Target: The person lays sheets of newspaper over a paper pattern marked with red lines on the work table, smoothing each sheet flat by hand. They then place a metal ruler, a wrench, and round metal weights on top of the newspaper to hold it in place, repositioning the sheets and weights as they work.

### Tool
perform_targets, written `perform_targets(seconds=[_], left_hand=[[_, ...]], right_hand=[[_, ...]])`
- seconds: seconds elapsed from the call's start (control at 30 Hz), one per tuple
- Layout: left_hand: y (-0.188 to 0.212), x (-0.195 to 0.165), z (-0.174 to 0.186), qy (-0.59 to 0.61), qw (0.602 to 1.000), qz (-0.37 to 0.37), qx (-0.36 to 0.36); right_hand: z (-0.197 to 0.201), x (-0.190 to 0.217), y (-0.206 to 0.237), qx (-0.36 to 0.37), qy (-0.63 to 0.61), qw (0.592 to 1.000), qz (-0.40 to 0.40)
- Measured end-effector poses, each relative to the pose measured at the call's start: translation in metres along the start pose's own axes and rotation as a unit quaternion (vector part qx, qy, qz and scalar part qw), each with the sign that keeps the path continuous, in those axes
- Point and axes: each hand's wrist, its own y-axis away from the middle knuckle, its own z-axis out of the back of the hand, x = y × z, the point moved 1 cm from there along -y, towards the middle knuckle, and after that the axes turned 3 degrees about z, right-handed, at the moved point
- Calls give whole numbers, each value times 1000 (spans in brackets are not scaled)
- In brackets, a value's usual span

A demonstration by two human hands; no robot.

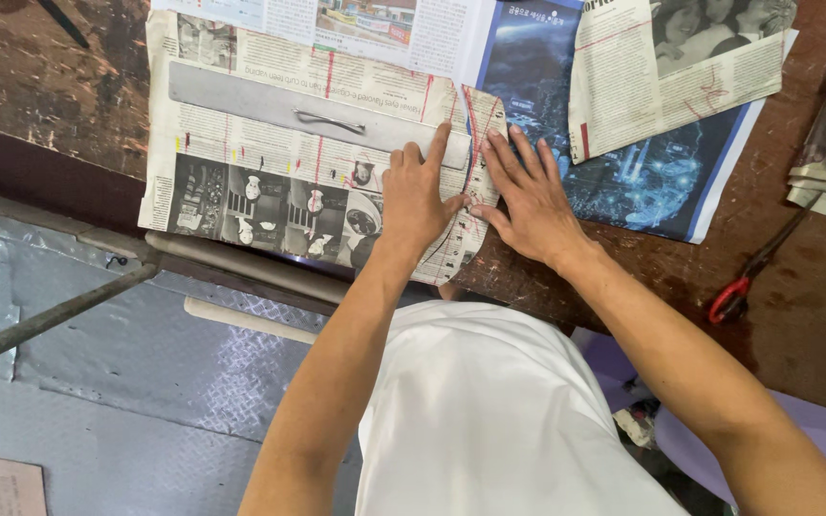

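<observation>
Left hand (416, 196) flat, fingers spread, pressing down on folded newspaper sheet with red pencil lines (308, 143) at near edge of worn brown wooden surface (50, 86). Right hand (525, 196) flat beside it, palm down on the sheet's right end; neither hand clenched nor grasping. Long grey metal straightedge with small handle (308, 113) lying across the sheet, left fingertips touching its right end. Dark blue printed page (642, 172) just right. Red-handled scissors (743, 282) well apart, far right.

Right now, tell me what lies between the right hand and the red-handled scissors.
In the head view, only bare brown tabletop lies between the right hand and the scissors.
</observation>
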Motion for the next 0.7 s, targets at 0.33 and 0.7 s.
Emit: perform_targets(seconds=[0.33, 0.7], left_hand=[[1, 3, 2, 19, 1000, -9, -19], [-1, 8, -3, 37, 997, -14, -59]], right_hand=[[9, 9, -9, -3, 2, 1000, -1], [1, 4, -13, -21, 8, 1000, -8]])
